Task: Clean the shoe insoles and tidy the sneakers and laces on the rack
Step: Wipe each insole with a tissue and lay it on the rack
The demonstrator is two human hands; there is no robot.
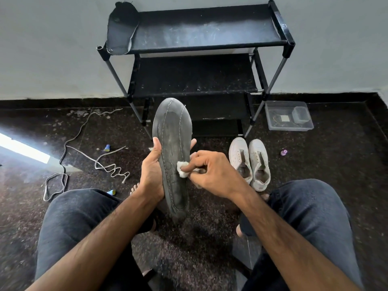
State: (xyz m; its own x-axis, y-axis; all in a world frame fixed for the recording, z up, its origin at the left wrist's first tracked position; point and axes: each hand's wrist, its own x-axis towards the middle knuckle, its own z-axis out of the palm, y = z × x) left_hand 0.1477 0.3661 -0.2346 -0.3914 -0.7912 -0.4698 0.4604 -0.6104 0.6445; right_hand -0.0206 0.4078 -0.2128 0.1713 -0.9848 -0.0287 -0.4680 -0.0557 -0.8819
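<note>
Dark stitched insole is held upright between the knees, in front of the black shoe rack. Looks light, thin and floppy, so support it mid-length from behind. Left hand wraps its left edge, thumb in front. Right hand pinches a white wipe, forefinger pressing it on the insole face. Second insole lies on the rack's top shelf; white sneakers and loose laces lie on the floor.

Dark grey trousers, bare forearms, bare feet
</note>
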